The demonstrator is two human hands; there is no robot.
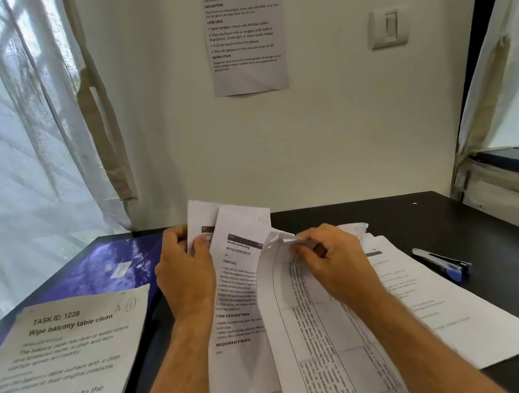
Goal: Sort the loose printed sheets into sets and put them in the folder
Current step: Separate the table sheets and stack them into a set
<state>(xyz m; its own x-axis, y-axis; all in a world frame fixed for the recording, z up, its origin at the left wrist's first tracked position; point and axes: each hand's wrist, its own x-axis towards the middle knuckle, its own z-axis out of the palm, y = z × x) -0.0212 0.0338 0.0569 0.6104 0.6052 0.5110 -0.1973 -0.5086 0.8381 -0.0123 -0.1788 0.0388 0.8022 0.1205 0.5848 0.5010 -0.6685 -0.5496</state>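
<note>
My left hand (186, 276) grips the left edge of a few printed sheets (238, 300) fanned up off the black table (422, 215). My right hand (331, 259) pinches the crumpled top corner of a sheet with a printed table (320, 338), curling it toward me. More loose sheets (437, 311) lie spread under my right forearm. A separate sheet headed "TASK ID: 1228" (62, 370) lies at the near left. The blue folder (104, 270) lies flat at the far left of the table, partly under that sheet.
A blue and grey stapler (443, 264) lies on the table to the right of the sheets. A printed notice (245, 30) hangs on the wall ahead. White curtains (16, 131) cover windows at left and right.
</note>
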